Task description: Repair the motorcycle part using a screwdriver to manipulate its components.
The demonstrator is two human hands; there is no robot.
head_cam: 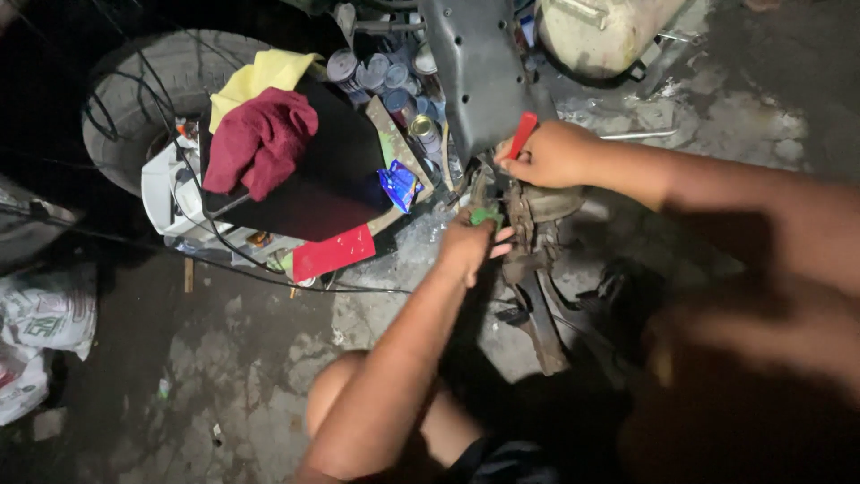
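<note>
2 hands at the rusty bracket [536,235]. My right hand [548,154], above it, is closed around a red handle [523,134]. My left hand [468,242], just left of the bracket, grips a green tool [486,215] touching it. Cans [394,85] stand up-left of the bracket; a maroon rag [260,139] lies farther left.

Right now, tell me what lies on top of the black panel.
A maroon cloth lies on the black panel, with a yellow cloth behind it. The panel surface under the cloths is covered.
</note>
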